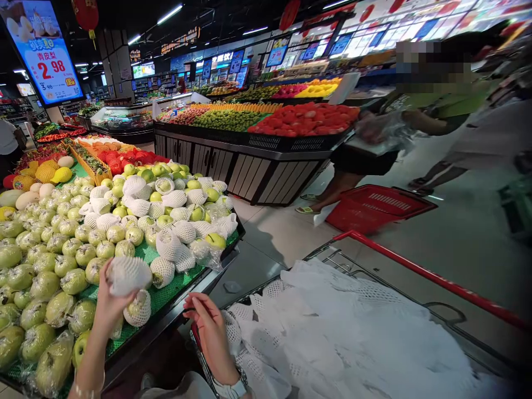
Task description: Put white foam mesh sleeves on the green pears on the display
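Judged partway: film-wrapped green fruits are laid out in rows on the desk, while many netted fruits are apparently left at its far side. Loose nets are heaped in the trolley. A white foam net is held above the desk, pinched by the left hand's grip; mesh looks puffy, ribbed, contents hidden. Right hand is held nearby, fingers loosely spread, nothing visibly gripped.
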`<move>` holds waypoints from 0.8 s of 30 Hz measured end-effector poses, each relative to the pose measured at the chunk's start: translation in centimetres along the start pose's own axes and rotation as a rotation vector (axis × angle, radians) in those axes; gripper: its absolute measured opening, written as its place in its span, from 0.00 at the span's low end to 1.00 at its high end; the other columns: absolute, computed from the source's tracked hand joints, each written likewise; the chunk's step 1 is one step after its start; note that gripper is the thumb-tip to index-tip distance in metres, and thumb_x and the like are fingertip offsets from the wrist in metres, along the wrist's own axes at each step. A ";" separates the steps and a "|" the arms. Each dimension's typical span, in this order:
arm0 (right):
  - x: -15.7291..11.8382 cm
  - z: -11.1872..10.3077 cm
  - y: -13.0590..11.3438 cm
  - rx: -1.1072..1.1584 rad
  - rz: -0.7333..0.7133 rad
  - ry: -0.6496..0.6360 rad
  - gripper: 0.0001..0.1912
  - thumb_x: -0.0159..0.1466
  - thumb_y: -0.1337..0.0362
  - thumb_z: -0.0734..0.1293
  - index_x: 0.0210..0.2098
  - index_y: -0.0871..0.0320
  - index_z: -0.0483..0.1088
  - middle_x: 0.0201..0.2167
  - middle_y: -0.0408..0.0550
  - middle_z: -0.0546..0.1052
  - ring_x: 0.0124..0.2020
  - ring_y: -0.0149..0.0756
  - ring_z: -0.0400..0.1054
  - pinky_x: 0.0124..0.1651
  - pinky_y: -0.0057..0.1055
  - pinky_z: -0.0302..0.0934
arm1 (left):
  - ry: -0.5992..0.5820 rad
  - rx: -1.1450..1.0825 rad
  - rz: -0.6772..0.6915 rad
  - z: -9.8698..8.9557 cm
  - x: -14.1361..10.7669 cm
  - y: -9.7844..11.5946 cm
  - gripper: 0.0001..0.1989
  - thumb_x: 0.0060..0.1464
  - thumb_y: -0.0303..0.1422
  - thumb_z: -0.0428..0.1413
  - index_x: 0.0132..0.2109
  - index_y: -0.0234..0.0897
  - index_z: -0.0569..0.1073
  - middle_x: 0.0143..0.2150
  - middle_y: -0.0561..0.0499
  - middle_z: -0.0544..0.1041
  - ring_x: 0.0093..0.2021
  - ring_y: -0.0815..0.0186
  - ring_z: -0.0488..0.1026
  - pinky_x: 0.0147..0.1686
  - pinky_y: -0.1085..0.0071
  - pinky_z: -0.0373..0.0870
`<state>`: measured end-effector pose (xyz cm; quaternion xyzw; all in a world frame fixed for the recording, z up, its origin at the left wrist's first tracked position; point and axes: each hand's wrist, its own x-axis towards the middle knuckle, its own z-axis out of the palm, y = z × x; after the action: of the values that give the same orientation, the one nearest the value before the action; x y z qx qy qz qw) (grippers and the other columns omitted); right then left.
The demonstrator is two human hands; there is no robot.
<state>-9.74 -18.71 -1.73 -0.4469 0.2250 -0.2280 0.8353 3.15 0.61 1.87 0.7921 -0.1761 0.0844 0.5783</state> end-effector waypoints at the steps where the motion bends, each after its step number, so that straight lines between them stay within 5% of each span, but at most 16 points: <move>1: 0.4 -0.8 0.4 -0.039 -0.010 0.032 0.25 0.52 0.42 0.77 0.36 0.56 0.79 0.32 0.48 0.78 0.35 0.40 0.72 0.35 0.34 0.72 | -0.060 0.093 0.054 0.1 2.3 0.3 0.43 0.47 0.41 0.67 0.65 0.41 0.56 0.64 0.37 0.64 0.61 0.46 0.68 0.59 0.49 0.68; 3: 1.3 -3.0 1.5 -0.130 -0.027 0.116 0.27 0.52 0.40 0.75 0.38 0.56 0.79 0.34 0.48 0.78 0.35 0.41 0.73 0.36 0.36 0.73 | -0.222 0.370 0.172 0.8 6.6 0.5 0.41 0.52 0.38 0.63 0.66 0.39 0.51 0.63 0.35 0.63 0.60 0.47 0.70 0.55 0.51 0.72; 7: 2.8 -9.0 4.2 -0.210 -0.040 0.301 0.29 0.49 0.41 0.74 0.39 0.58 0.76 0.36 0.50 0.78 0.36 0.41 0.73 0.37 0.36 0.73 | -0.420 0.553 0.245 3.6 11.8 -1.3 0.38 0.44 0.29 0.67 0.61 0.40 0.61 0.60 0.40 0.67 0.59 0.46 0.69 0.55 0.51 0.70; 13: 3.6 -19.9 6.8 -0.380 -0.049 0.661 0.30 0.41 0.43 0.68 0.35 0.59 0.71 0.36 0.52 0.76 0.35 0.43 0.71 0.35 0.39 0.71 | -0.645 0.731 0.306 7.1 11.6 -5.2 0.34 0.43 0.27 0.66 0.58 0.35 0.65 0.58 0.39 0.69 0.58 0.48 0.70 0.53 0.55 0.71; 16: 3.3 -24.0 7.8 -0.523 -0.033 0.736 0.29 0.41 0.43 0.63 0.34 0.58 0.69 0.35 0.55 0.75 0.35 0.47 0.71 0.37 0.44 0.72 | -0.689 0.779 0.326 7.9 11.6 -6.2 0.32 0.48 0.29 0.65 0.59 0.33 0.65 0.58 0.39 0.70 0.57 0.50 0.70 0.53 0.54 0.71; 20: 3.2 -26.0 9.3 -0.774 -0.012 0.656 0.27 0.40 0.45 0.59 0.32 0.57 0.68 0.34 0.60 0.75 0.34 0.57 0.72 0.43 0.57 0.69 | -0.711 0.830 0.356 8.0 12.4 -6.5 0.32 0.47 0.32 0.66 0.58 0.33 0.67 0.57 0.38 0.72 0.60 0.46 0.69 0.59 0.46 0.65; 24: 3.9 -24.1 11.2 -0.964 -0.043 0.291 0.22 0.47 0.48 0.60 0.35 0.52 0.72 0.48 0.61 0.76 0.36 0.54 0.75 0.47 0.50 0.69 | -0.705 0.866 0.347 7.2 12.4 -5.8 0.33 0.45 0.34 0.69 0.57 0.31 0.69 0.58 0.33 0.74 0.63 0.38 0.66 0.65 0.35 0.50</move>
<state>-18.58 -30.97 -23.91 -0.7498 0.4097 -0.1752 0.4891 16.29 -6.90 -1.37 0.8961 -0.4346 -0.0267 0.0862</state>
